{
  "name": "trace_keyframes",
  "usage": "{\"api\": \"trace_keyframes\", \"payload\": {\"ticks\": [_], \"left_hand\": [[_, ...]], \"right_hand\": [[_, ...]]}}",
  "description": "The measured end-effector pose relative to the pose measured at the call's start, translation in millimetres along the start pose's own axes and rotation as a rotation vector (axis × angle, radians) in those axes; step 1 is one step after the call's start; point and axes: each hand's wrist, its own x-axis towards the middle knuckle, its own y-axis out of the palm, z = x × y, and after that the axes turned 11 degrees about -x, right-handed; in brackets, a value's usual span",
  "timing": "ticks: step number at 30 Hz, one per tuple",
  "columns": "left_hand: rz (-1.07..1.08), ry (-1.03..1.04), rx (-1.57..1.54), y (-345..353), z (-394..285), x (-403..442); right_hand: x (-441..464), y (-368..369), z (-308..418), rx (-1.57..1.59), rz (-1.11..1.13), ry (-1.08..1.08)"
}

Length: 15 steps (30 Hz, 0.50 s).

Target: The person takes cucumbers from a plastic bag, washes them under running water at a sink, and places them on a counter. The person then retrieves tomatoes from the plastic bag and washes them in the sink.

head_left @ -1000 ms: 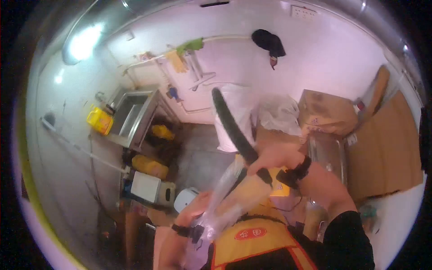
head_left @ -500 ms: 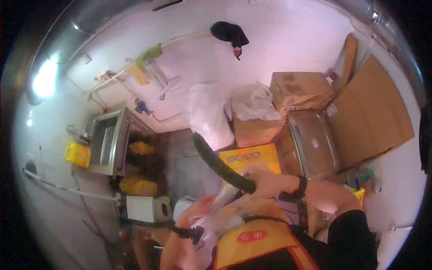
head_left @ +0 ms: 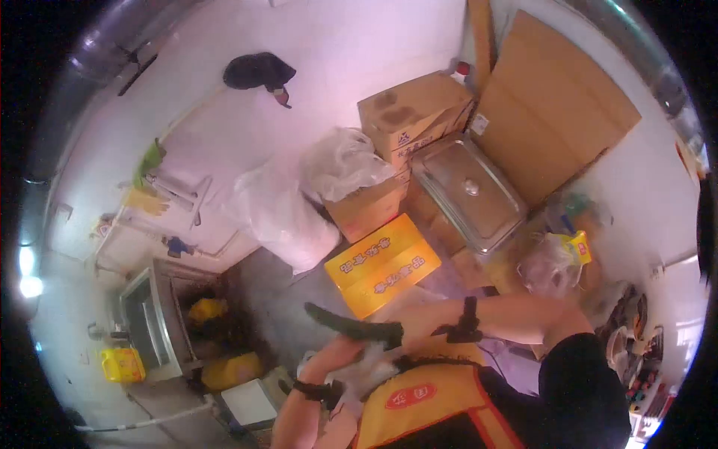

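A long dark green cucumber point(head_left: 345, 323) lies roughly level in front of my body, its right end gripped by my right hand point(head_left: 410, 318). Just under the cucumber is my left hand point(head_left: 338, 353), fingers closed at a crumpled clear plastic bag point(head_left: 372, 368). The bag hangs against the yellow apron point(head_left: 419, 393) and is partly covered by both forearms. Whether the left fingers also touch the cucumber is hard to see.
Ahead on the floor stands a yellow box point(head_left: 385, 263), beside a white sack point(head_left: 280, 217) and stacked cardboard boxes point(head_left: 415, 112). A lidded metal pan point(head_left: 470, 196) sits right of them. On the left are a steel sink point(head_left: 149, 322) and a yellow jug point(head_left: 122, 365).
My view has turned to the right. The cucumber has swung from a steep slant to nearly level and come lower, closer to my left hand.
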Motion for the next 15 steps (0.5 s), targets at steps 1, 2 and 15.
{"api": "trace_keyframes", "payload": {"ticks": [1, 2, 15], "left_hand": [[-0.013, -0.011, -0.005, -1.6, -2.1, 8.2], [-0.026, 0.018, 0.031, -2.9, -7.4, 17.9], [-0.535, -0.352, -0.265, -68.1, -21.7, 86.9]], "right_hand": [[2.0, 0.2, -21.9, 0.027, 0.055, 0.039], [0.7, -9.3, -25.1, 0.052, 0.108, 0.079], [-52.9, -176.8, -79.9, -0.152, -0.27, 0.2]]}}
